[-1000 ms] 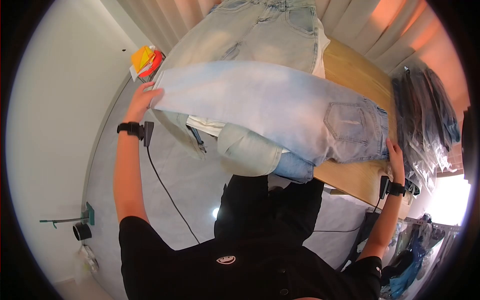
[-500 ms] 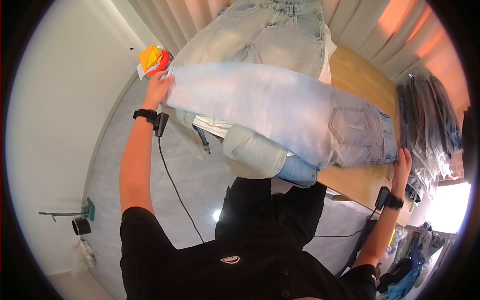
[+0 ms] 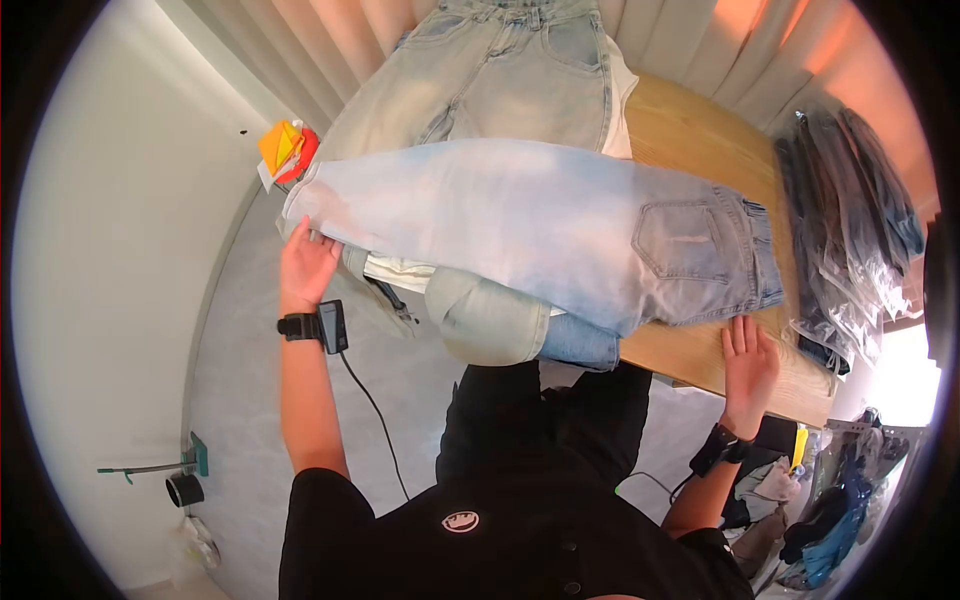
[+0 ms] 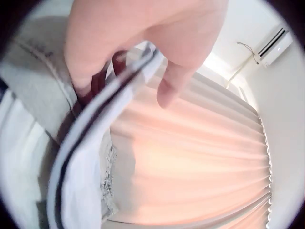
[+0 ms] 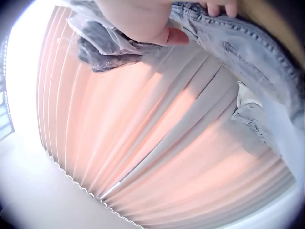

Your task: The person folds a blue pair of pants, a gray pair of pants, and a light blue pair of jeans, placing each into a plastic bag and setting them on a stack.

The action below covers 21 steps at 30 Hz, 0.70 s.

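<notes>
Lt.-blue jeans (image 3: 480, 195) lie folded lengthwise across table (image 3: 690, 125) & over pale-grey jeans (image 3: 500, 85). Hands well apart. L hand (image 3: 310, 262) at leg hem (image 4: 90, 117): thumb clear of fabric, fingers behind edge; finger contact unclear, view blurred. R hand (image 3: 750, 375) beside waistband (image 3: 765, 255), fingers straight.

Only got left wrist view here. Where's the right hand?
Observer: In the head view, the right hand is at the near edge of the wooden table, fingers extended toward the waistband; contact unclear.

Operator: Which side of the light blue jeans is up?

Observer: A back pocket faces up near the waist end.

Operator: Anything past the waistband?

Observer: Yes, garments in clear plastic, on the right of the head view.
</notes>
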Tool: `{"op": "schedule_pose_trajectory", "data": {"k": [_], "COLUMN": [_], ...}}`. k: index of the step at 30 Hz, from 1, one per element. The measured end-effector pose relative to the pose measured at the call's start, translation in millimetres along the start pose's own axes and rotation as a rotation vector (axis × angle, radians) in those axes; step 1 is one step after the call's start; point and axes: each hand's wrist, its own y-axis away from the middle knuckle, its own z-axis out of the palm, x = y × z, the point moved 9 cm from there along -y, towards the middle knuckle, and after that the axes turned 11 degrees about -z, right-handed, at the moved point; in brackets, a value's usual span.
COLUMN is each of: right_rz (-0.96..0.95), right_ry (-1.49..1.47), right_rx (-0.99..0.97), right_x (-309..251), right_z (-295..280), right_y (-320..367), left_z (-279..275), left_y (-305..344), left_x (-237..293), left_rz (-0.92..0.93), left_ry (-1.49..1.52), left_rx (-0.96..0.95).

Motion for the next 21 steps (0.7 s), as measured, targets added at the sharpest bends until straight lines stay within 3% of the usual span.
{"op": "schedule_pose_trajectory", "data": {"k": [2, 5, 7, 14, 18, 20, 21], "right_rz": [0.037, 0.147, 0.212, 0.086, 0.088, 0.097, 0.128], "right_ry": [-0.075, -0.19, -0.269, -0.281, -0.242, -0.177, -0.203], "right_rx": [-0.054, -0.139, -0.362, -0.315, -0.212, -0.114, -0.134], "right_x": [9, 24, 29, 45, 53, 56, 58], "right_z": [6, 12, 37, 50, 56, 53, 55], "right_y": [-10, -19, -13, -23, -30, -30, -32], "left_z": [17, 1, 19, 34, 94, 134, 148], "left_y": [0, -19, -15, -33, -8, 9, 12], "left_x": [-6, -17, -21, -29, -14, -2, -7], "left_rz": [0.026, -0.026, 0.032, 0.177, 0.252, 0.397, 0.377], "left_ry": [0.038, 0.14, 0.175, 0.083, 0.05, -0.223, -0.225], "left_rx": [-0.038, -0.083, -0.088, -0.046, -0.022, -0.04, -0.042]}}
